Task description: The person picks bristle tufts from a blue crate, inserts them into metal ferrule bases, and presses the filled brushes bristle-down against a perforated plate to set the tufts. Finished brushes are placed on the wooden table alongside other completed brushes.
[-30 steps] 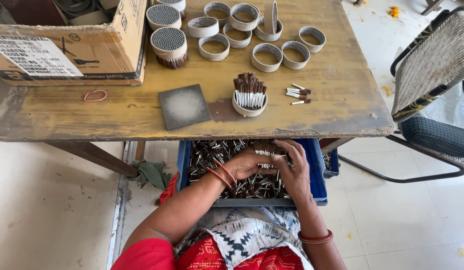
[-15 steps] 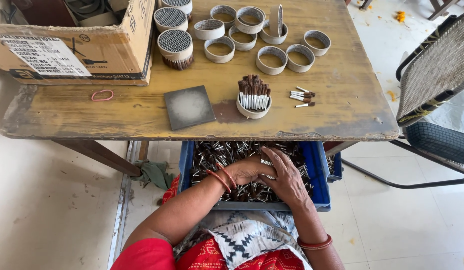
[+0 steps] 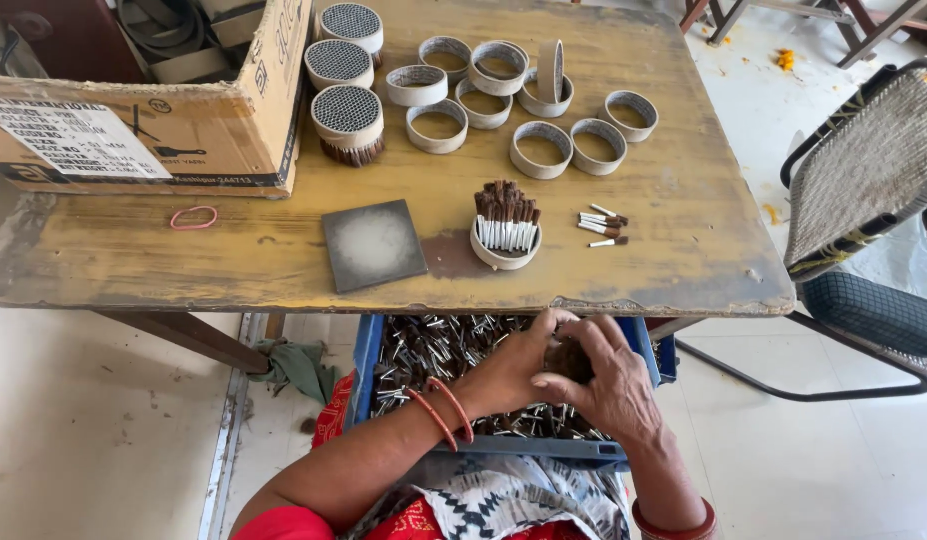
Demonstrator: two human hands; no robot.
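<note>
Both hands are together over a blue crate (image 3: 365, 352) on my lap, full of small white sticks with brown tips (image 3: 433, 350). My left hand (image 3: 511, 372) and my right hand (image 3: 605, 382) cup a bunch of these sticks (image 3: 566, 358) between them, brown tips showing. On the worn wooden table (image 3: 233, 260) just beyond stands a short cardboard ring half filled with upright sticks (image 3: 505, 226). A few loose sticks (image 3: 603, 226) lie to its right.
A dark square tile (image 3: 372, 243) lies left of the ring. Several empty cardboard rings (image 3: 539, 148) and three filled ones (image 3: 347, 122) sit at the back. A cardboard box (image 3: 143, 110) and a red rubber band (image 3: 193, 218) are at left. A woven chair (image 3: 863, 170) stands at right.
Both hands have drawn together and lifted from digging in the crate, now bunching a handful of sticks near the table's edge.
</note>
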